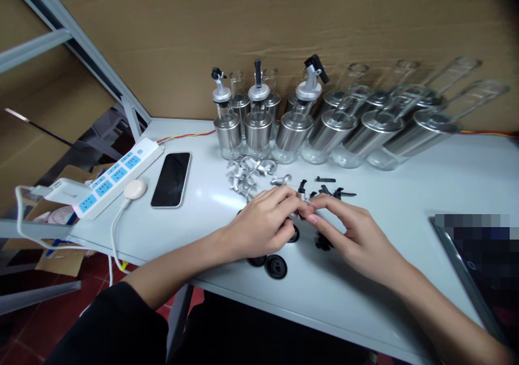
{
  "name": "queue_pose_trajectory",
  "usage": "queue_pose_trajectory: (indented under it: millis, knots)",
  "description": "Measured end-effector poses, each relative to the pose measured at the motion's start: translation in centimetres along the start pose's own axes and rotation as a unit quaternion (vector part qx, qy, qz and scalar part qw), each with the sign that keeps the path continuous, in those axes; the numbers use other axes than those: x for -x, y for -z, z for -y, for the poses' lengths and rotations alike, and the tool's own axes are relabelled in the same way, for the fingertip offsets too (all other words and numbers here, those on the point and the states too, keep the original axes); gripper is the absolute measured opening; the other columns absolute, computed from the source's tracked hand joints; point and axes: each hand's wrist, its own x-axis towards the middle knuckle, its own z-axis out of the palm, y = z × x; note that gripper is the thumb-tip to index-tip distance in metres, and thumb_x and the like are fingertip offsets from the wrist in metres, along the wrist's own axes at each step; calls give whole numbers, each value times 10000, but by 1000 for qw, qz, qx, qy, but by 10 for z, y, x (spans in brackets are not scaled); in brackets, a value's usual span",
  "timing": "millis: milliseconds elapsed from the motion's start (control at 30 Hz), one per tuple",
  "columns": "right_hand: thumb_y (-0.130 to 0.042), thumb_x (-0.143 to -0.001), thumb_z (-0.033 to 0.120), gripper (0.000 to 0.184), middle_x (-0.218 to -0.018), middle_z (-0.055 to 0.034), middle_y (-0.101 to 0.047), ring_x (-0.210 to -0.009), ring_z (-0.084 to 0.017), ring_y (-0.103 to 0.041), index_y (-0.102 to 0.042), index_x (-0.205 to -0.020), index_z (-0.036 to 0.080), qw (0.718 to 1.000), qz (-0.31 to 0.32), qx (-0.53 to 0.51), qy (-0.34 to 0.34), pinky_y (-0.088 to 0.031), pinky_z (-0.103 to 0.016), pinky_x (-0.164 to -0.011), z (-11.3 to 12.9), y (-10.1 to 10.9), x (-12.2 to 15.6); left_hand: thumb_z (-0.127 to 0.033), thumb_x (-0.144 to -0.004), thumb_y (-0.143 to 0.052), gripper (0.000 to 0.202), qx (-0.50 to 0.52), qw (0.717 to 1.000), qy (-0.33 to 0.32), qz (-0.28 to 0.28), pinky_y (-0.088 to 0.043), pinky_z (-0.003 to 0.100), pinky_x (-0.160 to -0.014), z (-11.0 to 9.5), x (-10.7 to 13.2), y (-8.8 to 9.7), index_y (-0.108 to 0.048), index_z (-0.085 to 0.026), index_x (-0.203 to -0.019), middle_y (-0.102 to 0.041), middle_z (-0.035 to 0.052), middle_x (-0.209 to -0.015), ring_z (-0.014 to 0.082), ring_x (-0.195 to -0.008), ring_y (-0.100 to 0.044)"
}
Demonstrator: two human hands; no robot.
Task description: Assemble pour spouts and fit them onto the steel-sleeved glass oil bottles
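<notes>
My left hand [265,216] and my right hand [348,227] meet above the table, with fingertips closed on a small silver bottle pourer spout [302,196]. A black flap stands up at the top of the spout; its lower part is hidden by my fingers. To the left lies a pile of silver spout pieces [248,174]. Black levers [326,179] are scattered just beyond my right fingers. Round black caps [276,266] lie below my left hand, and small black parts [323,241] sit under my right hand.
Glass bottles with metal sleeves [259,130] stand in rows at the back, three fitted with pourers [308,86]. At left are a phone [171,180], a power strip [117,178] and a round white charger [135,189]. A dark-screened device [474,267] lies at right. Cardboard [284,24] walls the back.
</notes>
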Motion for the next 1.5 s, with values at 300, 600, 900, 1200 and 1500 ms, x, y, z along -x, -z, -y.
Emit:
queue_pose_trajectory:
  millis: [300, 600, 900, 1200, 1500]
  knots:
    - [-482, -933, 303, 118, -814, 16, -601, -723, -135, -553, -556, -870, 235, 996, 22, -82, -39, -431, -232, -656, 3, 3, 2, -82, -812, -411, 199, 17, 1000, 13, 6, -489, 321, -831, 1, 0, 0, -516, -163, -960, -562, 79, -974, 190, -939, -557]
    - [-471, -939, 323, 139, -821, 3, -600, -732, -145, -554, -559, -875, 236, 995, 32, -84, -45, -420, -226, -589, 4, 4, 3, -78, -813, -385, 224, 8, 1000, 16, 17, -485, 314, -838, 1, 0, 1, -532, -167, -958, -528, 69, -969, 180, -921, -542]
    - [-456, -937, 310, 165, -773, -9, -609, -660, -149, -553, -560, -849, 218, 997, 40, -51, -35, -436, -250, -586, 8, 3, 1, -74, -796, -380, 208, 13, 999, 18, 22, -488, 301, -821, 0, -1, 3, -522, -167, -917, -512, 68, -946, 181, -909, -534]
    - [-459, -939, 268, 132, -748, 9, -599, -606, -122, -527, -551, -858, 218, 998, 33, -39, -20, -409, -214, -514, 8, 1, 1, -80, -789, -389, 192, 27, 999, 19, 19, -483, 301, -807, 0, -1, 3, -526, -154, -902, -505, 61, -914, 176, -874, -530]
    - [-487, -920, 272, 109, -756, -11, -598, -576, -120, -529, -534, -847, 207, 999, 34, 2, -34, -383, -206, -444, 8, -4, 1, -88, -806, -401, 151, 43, 998, 40, 38, -491, 300, -809, 2, 0, 1, -506, -163, -885, -504, 53, -912, 170, -878, -529]
